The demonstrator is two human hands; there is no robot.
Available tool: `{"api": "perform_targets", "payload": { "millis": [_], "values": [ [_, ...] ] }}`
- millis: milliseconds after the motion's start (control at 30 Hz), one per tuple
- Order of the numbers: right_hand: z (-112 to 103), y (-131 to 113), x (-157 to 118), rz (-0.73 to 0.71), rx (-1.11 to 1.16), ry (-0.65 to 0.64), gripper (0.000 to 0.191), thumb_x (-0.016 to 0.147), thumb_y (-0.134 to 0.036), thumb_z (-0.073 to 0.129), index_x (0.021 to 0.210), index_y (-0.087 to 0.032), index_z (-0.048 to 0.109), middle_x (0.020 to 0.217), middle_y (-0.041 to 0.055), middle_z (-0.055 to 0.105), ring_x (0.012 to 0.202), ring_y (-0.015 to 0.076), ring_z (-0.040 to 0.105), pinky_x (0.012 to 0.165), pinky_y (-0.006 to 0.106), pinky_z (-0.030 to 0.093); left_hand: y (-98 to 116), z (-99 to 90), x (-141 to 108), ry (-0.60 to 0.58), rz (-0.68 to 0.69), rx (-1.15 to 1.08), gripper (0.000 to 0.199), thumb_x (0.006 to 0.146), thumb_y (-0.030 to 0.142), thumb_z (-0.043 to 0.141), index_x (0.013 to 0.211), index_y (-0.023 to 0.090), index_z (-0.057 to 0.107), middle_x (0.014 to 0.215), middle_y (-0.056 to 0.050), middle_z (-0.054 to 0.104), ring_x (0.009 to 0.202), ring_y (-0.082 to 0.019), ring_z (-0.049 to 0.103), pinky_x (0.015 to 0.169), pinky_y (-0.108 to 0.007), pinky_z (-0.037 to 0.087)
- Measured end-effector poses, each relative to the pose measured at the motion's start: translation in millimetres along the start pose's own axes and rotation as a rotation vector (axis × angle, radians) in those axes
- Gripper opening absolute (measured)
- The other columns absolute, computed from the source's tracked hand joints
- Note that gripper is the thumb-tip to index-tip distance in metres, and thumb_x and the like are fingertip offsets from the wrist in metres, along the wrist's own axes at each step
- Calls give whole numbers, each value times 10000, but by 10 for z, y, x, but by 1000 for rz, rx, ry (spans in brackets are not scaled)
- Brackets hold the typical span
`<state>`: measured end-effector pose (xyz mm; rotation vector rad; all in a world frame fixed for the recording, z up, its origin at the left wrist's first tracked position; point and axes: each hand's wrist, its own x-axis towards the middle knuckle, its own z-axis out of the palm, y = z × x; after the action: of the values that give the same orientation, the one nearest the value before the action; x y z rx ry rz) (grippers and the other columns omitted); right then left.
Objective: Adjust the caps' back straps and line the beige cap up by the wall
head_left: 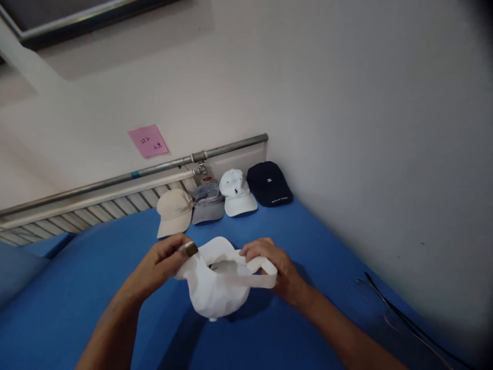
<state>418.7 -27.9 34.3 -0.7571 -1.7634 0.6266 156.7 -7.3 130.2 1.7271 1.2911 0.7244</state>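
Note:
A white cap (219, 295) hangs upside down between my hands above the blue surface, its brim pointing away from me and its opening facing up. My left hand (164, 262) pinches its left edge, where a small brownish-gold patch shows by the fingertips. On the right side, my right hand (273, 264) grips the rim near the looped strap. Beyond it stands a row of caps: a beige cap (174, 210), a grey cap (208, 203), a white cap with a dark logo (236, 192) and a black cap (269, 184).
The blue surface (115, 257) meets a wall on the right. Behind the caps are a radiator (111, 208), a metal pipe (162, 168) and a valve. A pink note (148, 141) is on the wall. Dark cables (400, 311) lie at the lower right.

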Motion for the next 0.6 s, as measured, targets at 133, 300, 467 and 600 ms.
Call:
{"api": "perform_targets", "payload": {
  "millis": [133,300,467,600],
  "values": [
    [4,100,10,241,-34,-97,124,821,-234,540,722,-245,613,715,16,643,751,207,554,787,357,422,-308,76,-31,-121,-193,-336,382,706,518,760,747,172,604,581,33,503,471,-78,394,457,-186,296],
    [134,51,64,512,99,-147,88,779,-234,545,851,-224,595,688,-25,564,623,147,499,598,264,378,-577,90,-9,-136,-231,-578,388,633,455,838,712,155,605,572,32,532,469,-67,424,465,-174,302],
    [380,-146,178,679,98,-137,193,804,-307,569,963,-214,628,599,-52,455,556,129,431,531,252,319,-748,-64,-37,-101,-257,-606,391,593,446,856,763,139,682,618,-13,611,478,-93,478,478,-200,348],
    [632,-247,293,613,-115,-207,356,741,-160,587,1084,-236,646,739,-8,631,650,155,552,642,283,392,-920,-162,-114,-135,-267,-607,350,614,424,836,764,135,708,664,-35,638,513,-114,519,509,-218,383]
  ]
}}
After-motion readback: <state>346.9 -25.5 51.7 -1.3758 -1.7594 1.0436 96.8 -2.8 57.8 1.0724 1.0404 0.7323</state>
